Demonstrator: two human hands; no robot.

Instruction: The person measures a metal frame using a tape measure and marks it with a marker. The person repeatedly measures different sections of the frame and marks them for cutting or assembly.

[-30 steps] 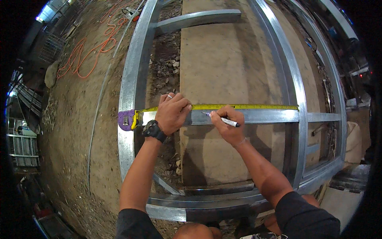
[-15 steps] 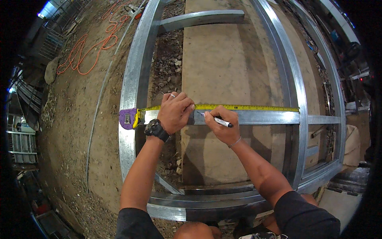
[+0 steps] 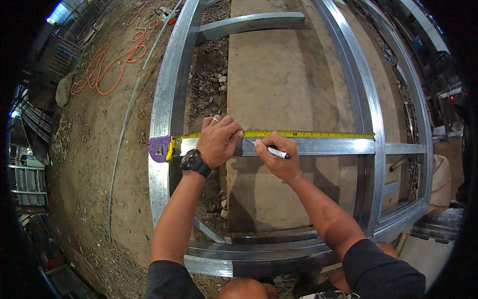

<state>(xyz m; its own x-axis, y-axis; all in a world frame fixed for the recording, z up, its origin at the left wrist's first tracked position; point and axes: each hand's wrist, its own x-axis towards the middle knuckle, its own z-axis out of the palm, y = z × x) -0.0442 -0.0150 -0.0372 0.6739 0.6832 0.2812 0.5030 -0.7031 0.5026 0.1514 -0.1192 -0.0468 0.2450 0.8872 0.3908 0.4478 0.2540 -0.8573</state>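
A galvanised steel crossbar [image 3: 338, 146] spans the metal frame from the left rail [image 3: 162, 109] to the right rail [image 3: 367, 74]. Along its far edge runs the yellow blade [image 3: 318, 134] of a tape measure, its end at the right rail. The purple and yellow tape case [image 3: 160, 149] rests on the left rail. My left hand [image 3: 219, 143], with a ring and a black watch, is closed over the blade, pinching it against the bar. In my right hand [image 3: 281, 162] is a white marker [image 3: 278, 151], its tip pointing left at the bar near my left fingertips.
Under the frame lie a tan board [image 3: 269, 74] and rubble [image 3: 211, 84]. An orange cord [image 3: 102, 70] is tangled on the dirt floor at far left, near a long thin rod [image 3: 130, 99]. Another short bar [image 3: 254, 24] juts from the left rail farther away.
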